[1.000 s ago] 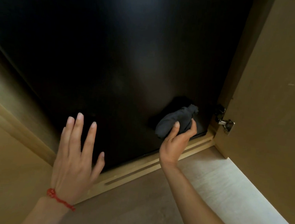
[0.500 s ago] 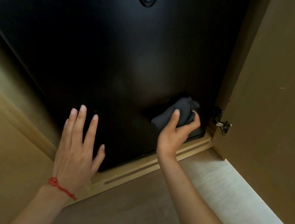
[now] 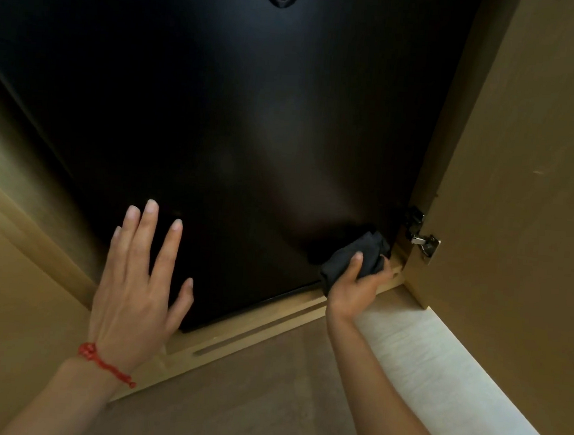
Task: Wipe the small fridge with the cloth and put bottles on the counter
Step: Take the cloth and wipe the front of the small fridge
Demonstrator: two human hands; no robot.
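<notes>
Stood tall and black inside a wooden cupboard: small fridge (image 3: 234, 127), door closed. Swung wide on the right: cupboard door (image 3: 530, 167). Spread flat, fingers straight, holding nothing, near the fridge's bottom edge: left hand (image 3: 136, 288). Squeezed the dark cloth (image 3: 354, 260) against the fridge's bottom right corner: right hand (image 3: 355, 288).

Item count: one fridge (image 3: 218, 109), one cloth (image 3: 354, 260), two hands, one hinge (image 3: 421, 241), one red wrist cord (image 3: 105, 364).
</notes>
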